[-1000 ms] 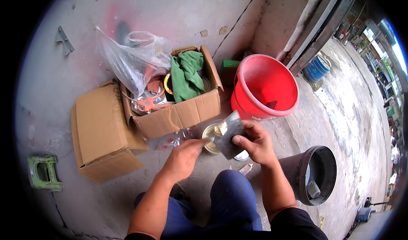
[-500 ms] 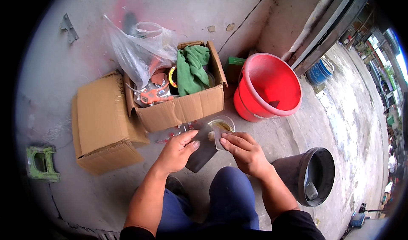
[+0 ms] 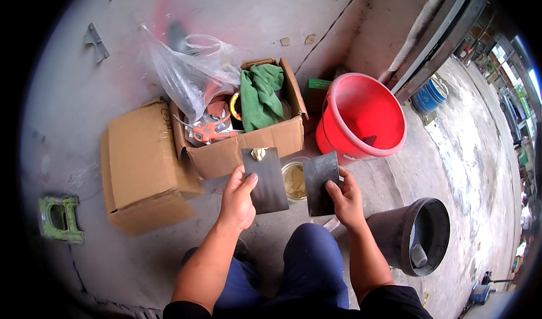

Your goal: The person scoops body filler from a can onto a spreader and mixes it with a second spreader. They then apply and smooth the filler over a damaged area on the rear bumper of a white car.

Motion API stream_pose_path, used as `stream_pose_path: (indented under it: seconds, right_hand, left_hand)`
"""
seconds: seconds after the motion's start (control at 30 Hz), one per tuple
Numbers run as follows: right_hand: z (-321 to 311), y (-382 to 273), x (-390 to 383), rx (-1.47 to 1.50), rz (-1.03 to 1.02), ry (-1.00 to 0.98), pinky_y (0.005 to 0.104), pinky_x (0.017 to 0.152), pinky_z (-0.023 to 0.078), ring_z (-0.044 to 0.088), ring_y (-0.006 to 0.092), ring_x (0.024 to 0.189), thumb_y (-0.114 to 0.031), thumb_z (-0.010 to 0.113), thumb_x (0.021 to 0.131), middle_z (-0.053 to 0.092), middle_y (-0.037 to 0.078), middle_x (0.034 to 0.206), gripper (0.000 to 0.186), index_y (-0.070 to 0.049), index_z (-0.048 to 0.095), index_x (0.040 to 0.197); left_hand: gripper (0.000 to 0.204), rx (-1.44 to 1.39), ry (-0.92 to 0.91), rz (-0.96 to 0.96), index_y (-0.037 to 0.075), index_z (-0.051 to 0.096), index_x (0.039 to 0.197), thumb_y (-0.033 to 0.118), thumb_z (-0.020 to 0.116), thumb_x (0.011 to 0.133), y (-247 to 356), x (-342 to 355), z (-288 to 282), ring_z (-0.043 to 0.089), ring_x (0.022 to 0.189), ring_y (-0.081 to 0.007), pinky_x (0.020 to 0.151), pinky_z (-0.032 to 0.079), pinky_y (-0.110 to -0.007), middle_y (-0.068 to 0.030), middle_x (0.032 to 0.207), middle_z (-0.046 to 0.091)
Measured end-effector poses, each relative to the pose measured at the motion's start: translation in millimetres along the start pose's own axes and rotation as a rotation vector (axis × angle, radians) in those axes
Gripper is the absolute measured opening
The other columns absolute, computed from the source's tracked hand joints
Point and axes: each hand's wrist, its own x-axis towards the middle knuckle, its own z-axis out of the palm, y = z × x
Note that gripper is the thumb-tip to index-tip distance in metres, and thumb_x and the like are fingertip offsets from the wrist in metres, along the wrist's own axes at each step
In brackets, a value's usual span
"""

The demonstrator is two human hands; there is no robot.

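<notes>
My left hand (image 3: 238,203) is closed on a dark, flat rectangular putty spreader (image 3: 270,183), thumb across its face. Near that spreader's top edge sits a dab of cream-coloured paste (image 3: 258,154). A second dark spreader (image 3: 316,192) is upright in my right hand (image 3: 348,200), gripped at its right edge with the thumb in front. The two spreaders are apart, their faces turned toward me. In the gap between them shows a round tub with yellowish paste (image 3: 294,181) inside, on the floor; the spreaders partly cover its sides.
Beyond my hands stands an open cardboard box (image 3: 248,152) holding a green cloth (image 3: 261,96), an orange glue gun (image 3: 209,131) and a plastic bag (image 3: 192,79). A closed carton (image 3: 138,155) is left of it. To the right are a red bucket (image 3: 333,132) and a black bucket (image 3: 389,234). A green stool (image 3: 49,228) lies far left.
My hands have moved apart and turned the spreaders face-up toward me. The paste dab, earlier between the two spreaders, now rests on the left one. The tub's paste shows more.
</notes>
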Motion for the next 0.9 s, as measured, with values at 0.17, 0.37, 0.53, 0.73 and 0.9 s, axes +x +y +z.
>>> stream_pose_path:
  seconds: [0.17,0.37,0.53,0.73,0.9]
  right_hand:
    - [5.2,8.8,-13.6,0.337,0.277,-0.402,0.0244,0.077,0.049,0.062,0.0086,0.084,-0.009,0.064,0.090,0.066,0.003,0.097,0.033,0.000,0.054,0.120]
    - [14.7,20.4,14.4,0.392,0.235,-0.334,0.0259,0.077,0.050,0.062,0.0102,0.083,-0.016,0.069,0.087,0.065,0.003,0.098,0.035,-0.004,0.056,0.117]
    - [-9.8,15.5,14.8,0.451,0.220,-0.168,0.0290,0.079,0.052,0.065,0.0153,0.086,-0.007,0.064,0.088,0.066,0.009,0.101,0.034,0.001,0.054,0.119]
    - [12.6,-0.7,-3.1,0.099,0.206,-0.258,0.0269,0.079,0.048,0.059,0.0114,0.093,-0.011,0.066,0.088,0.063,0.006,0.104,0.034,0.000,0.052,0.118]
    - [19.2,-10.1,17.3,0.084,0.094,-0.290,0.0225,0.070,0.047,0.059,0.0082,0.081,-0.010,0.067,0.088,0.064,0.006,0.094,0.030,-0.001,0.048,0.110]
  left_hand:
    - [0.025,-0.085,-0.005,-0.080,0.003,0.051,0.119,0.006,0.049,0.094,7.6,-2.9,12.6,0.054,0.102,-0.0118,0.094,0.040,-0.028,-0.0047,0.111,0.059]
    - [0.027,-0.016,-0.173,0.019,0.003,0.050,0.121,0.006,0.051,0.094,-0.4,-6.5,19.1,0.053,0.104,-0.0122,0.096,0.039,-0.029,-0.0048,0.113,0.059]
    - [0.027,0.076,-0.069,0.153,0.002,0.050,0.121,0.006,0.053,0.095,4.3,-10.1,12.0,0.050,0.097,-0.0070,0.092,0.036,-0.024,-0.0003,0.110,0.058]
    - [0.038,0.083,-0.134,0.194,0.002,0.045,0.133,0.005,0.051,0.095,6.3,-16.7,26.9,0.047,0.094,-0.0050,0.088,0.036,-0.021,0.0004,0.112,0.057]
    - [0.039,0.422,-0.385,0.184,0.000,0.046,0.134,0.002,0.050,0.094,9.7,-16.7,15.7,0.049,0.116,-0.0153,0.099,0.036,-0.028,-0.0039,0.124,0.056]
